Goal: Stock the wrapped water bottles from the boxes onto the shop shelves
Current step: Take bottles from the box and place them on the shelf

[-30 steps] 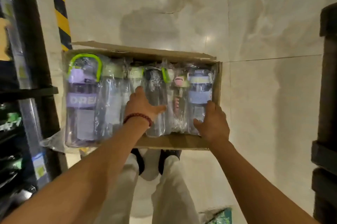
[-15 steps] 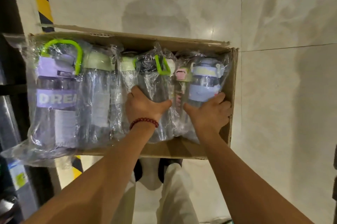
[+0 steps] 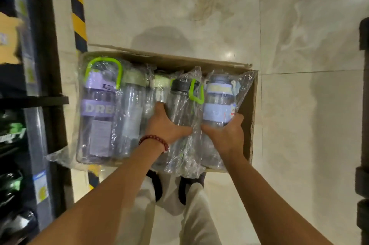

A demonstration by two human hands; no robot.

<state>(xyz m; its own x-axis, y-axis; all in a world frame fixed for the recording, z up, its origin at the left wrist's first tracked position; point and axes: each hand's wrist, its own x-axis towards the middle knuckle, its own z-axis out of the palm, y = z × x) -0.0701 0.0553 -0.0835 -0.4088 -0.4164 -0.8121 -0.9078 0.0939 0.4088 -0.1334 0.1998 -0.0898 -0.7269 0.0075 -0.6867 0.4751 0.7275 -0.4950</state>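
Bottles lie wrapped in the cardboard box (image 3: 248,125) above the floor; left hand (image 3: 165,127) grips the black-capped bottle (image 3: 180,105), right hand (image 3: 226,135) grips the lilac-banded bottle (image 3: 218,103). Lift both straight out, squeezing through the slippery film, then turn toward the shelves (image 3: 40,101)

Single head view — looks steeply down, close over cardboard box (image 3: 247,117) and floor (image 3: 199,5).

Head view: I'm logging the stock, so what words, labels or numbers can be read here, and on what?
"DRE", cut off by glare: on the lilac band of the big purple bottle.
White label below it: too blurred to read.
Green lettering on the shelf goods: blurred, unreadable.
Shelf tags: too small.
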